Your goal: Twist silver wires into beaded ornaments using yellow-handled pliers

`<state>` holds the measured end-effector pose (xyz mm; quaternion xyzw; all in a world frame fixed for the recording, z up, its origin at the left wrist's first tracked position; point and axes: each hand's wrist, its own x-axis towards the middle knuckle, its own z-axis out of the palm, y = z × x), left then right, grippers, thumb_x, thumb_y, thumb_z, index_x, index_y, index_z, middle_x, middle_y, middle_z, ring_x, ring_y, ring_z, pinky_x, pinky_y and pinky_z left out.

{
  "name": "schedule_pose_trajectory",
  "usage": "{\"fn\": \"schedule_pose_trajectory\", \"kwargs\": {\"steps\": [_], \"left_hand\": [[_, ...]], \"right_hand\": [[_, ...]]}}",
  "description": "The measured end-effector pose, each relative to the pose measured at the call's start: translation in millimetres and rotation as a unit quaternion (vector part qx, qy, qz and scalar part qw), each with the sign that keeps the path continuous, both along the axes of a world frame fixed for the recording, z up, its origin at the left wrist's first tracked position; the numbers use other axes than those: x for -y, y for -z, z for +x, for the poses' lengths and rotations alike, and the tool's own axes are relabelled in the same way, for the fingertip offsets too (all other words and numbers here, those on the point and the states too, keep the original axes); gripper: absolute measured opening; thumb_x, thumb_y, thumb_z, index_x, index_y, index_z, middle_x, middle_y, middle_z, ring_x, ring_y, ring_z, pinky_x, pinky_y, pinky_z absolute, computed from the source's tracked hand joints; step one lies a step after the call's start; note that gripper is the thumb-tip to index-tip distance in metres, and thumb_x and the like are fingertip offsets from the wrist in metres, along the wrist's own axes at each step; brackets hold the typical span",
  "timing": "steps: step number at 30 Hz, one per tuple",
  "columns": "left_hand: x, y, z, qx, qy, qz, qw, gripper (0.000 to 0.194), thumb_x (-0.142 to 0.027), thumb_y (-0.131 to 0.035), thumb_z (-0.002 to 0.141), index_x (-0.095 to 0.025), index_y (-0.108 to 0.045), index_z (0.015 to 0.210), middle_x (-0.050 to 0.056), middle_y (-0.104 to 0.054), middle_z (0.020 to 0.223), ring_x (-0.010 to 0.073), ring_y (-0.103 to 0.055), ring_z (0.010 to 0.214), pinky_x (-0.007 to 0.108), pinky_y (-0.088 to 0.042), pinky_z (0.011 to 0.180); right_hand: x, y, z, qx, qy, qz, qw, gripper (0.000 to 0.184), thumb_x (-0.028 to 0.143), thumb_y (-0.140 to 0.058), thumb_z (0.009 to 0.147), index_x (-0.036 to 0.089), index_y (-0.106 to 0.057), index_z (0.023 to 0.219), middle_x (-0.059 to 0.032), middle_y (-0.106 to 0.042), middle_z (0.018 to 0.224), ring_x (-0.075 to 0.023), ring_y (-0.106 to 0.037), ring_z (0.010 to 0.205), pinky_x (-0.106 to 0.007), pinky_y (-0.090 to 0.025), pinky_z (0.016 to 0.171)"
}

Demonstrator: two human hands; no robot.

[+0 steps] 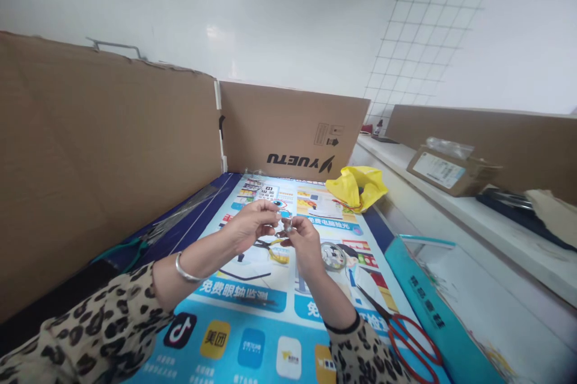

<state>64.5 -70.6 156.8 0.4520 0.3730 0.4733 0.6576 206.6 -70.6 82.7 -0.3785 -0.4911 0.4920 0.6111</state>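
Note:
My left hand (253, 225) and my right hand (305, 240) meet over the middle of the printed sheet, fingertips pinched close together. A small shiny piece (287, 226) shows between them, too small and blurred for me to tell its kind. Just below the fingers, pliers with yellow handles (278, 252) lie on the sheet. To the right of my right hand is a round clear dish (333, 256). Scissors with red handles (412, 336) rest beside my right forearm, their blades pointing away from me.
An open turquoise box (421, 297) with small bits inside stands at the right. Behind it on a white ledge sits a small carton (439, 169). A yellow plastic bag (360, 187) lies at the back right. Cardboard panels (288, 125) wall off the back and left.

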Motion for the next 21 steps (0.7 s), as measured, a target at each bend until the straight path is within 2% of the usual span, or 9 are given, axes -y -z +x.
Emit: {"fn": "schedule_pose_trajectory", "kwargs": {"steps": [3,6,9,11,13,15,18,21], "left_hand": [[-7.2,0.9,-3.1,-0.018,0.003,0.006,1.000,0.026,-0.013,-0.072,0.060,-0.014,-0.055,0.080,-0.003,-0.055,0.063,0.0064,-0.052,0.052,0.018,-0.043,0.049],[-17.0,-1.1,-9.9,-0.035,0.029,0.006,0.999,0.025,-0.013,-0.073,0.060,-0.014,-0.055,0.076,-0.004,-0.054,0.059,0.0059,-0.051,0.051,0.018,-0.042,0.048],[-25.0,-7.0,-18.8,-0.052,0.088,0.000,0.995,0.023,-0.012,-0.074,0.059,-0.014,-0.057,0.075,-0.003,-0.054,0.057,0.0063,-0.049,0.048,0.018,-0.040,0.044],[-28.3,-12.3,-24.2,-0.063,0.130,0.000,0.990,0.023,-0.011,-0.074,0.058,-0.014,-0.058,0.075,-0.002,-0.055,0.059,0.0068,-0.050,0.048,0.018,-0.040,0.043],[-30.3,-17.5,-28.2,-0.079,0.179,0.012,0.981,0.022,-0.011,-0.074,0.059,-0.014,-0.059,0.075,-0.001,-0.056,0.061,0.0068,-0.051,0.048,0.018,-0.040,0.043],[-31.5,-21.3,-30.4,-0.102,0.218,0.029,0.970,0.021,-0.011,-0.074,0.060,-0.014,-0.059,0.073,-0.001,-0.057,0.061,0.0064,-0.051,0.047,0.017,-0.040,0.042],[-32.7,-23.2,-30.5,-0.128,0.245,0.039,0.960,0.020,-0.013,-0.074,0.059,-0.014,-0.058,0.072,-0.001,-0.058,0.061,0.0058,-0.050,0.046,0.016,-0.040,0.041],[-34.0,-21.1,-28.6,-0.139,0.265,0.042,0.953,0.020,-0.013,-0.074,0.060,-0.015,-0.058,0.072,-0.002,-0.057,0.059,0.0056,-0.050,0.045,0.016,-0.040,0.040]], "right_hand": [[-4.1,2.7,2.7,-0.012,-0.002,0.012,1.000,0.024,0.034,-0.067,0.069,0.021,-0.052,0.083,0.0006,-0.058,0.081,-0.0128,-0.059,0.068,-0.025,-0.047,0.056],[-9.5,6.0,6.5,-0.029,-0.019,0.034,0.999,0.040,0.032,-0.073,0.060,0.025,-0.054,0.094,-0.0015,-0.058,0.099,-0.0165,-0.058,0.085,-0.029,-0.048,0.067],[-12.0,7.8,9.5,-0.063,-0.095,0.033,0.993,0.053,0.031,-0.074,0.055,0.028,-0.053,0.104,-0.0027,-0.054,0.114,-0.0208,-0.053,0.100,-0.033,-0.048,0.077],[-11.0,7.3,10.8,-0.094,-0.169,0.005,0.981,0.052,0.032,-0.071,0.061,0.029,-0.052,0.109,-0.0039,-0.054,0.118,-0.0226,-0.052,0.105,-0.036,-0.048,0.079],[-8.8,5.7,11.0,-0.119,-0.223,-0.034,0.967,0.045,0.037,-0.064,0.070,0.029,-0.051,0.112,-0.0050,-0.055,0.118,-0.0228,-0.054,0.104,-0.038,-0.048,0.079],[-6.6,4.0,10.1,-0.134,-0.248,-0.073,0.957,0.041,0.044,-0.056,0.076,0.027,-0.052,0.113,-0.0058,-0.059,0.112,-0.0217,-0.058,0.096,-0.038,-0.049,0.076],[-4.6,2.3,8.1,-0.136,-0.249,-0.112,0.952,0.041,0.050,-0.054,0.077,0.026,-0.053,0.110,-0.0055,-0.063,0.101,-0.0196,-0.061,0.083,-0.036,-0.049,0.068],[-4.6,2.5,7.5,-0.144,-0.249,-0.123,0.950,0.039,0.047,-0.056,0.076,0.027,-0.054,0.109,-0.0042,-0.064,0.098,-0.0171,-0.060,0.075,-0.030,-0.048,0.061]]}}
